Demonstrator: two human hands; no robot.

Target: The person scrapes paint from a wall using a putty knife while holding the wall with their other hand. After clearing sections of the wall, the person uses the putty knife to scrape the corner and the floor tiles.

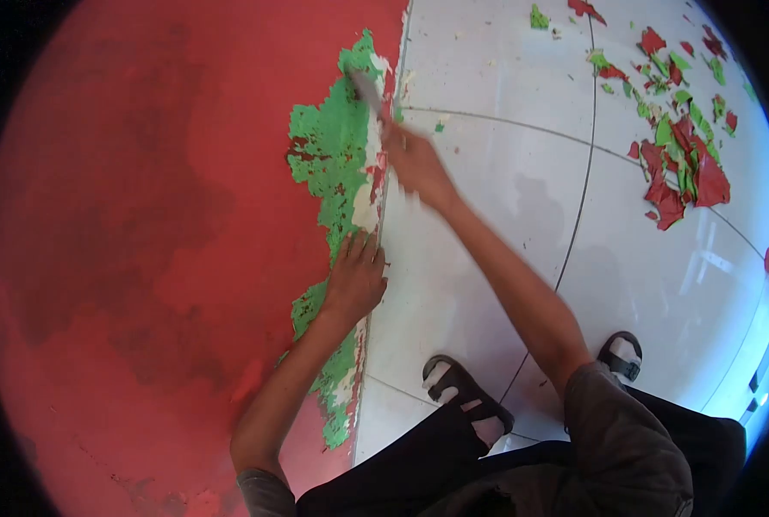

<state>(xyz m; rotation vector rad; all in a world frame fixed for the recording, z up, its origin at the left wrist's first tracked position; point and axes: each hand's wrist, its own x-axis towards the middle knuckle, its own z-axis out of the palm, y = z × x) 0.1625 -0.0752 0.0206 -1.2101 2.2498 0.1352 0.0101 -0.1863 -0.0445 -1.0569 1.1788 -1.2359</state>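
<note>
My right hand [417, 164], slightly blurred, is closed around a scraper [365, 89] with a flat greyish blade. The blade's tip meets the upper part of a green patch [337, 146] where the red paint has come off. My left hand [357, 277] rests with its fingers stretched out on the lower part of that patch, close to the edge where the red surface [143, 215] meets the white tiles. Between the two hands, a cream-coloured strip [364, 207] shows along this edge. The scraper's handle is mostly hidden in my right hand.
White floor tiles [479, 276] with dark joints lie to the right. Red and green paint flakes [682, 164] are heaped and scattered on them at the upper right. My sandalled feet [469, 396] stand on the tiles below.
</note>
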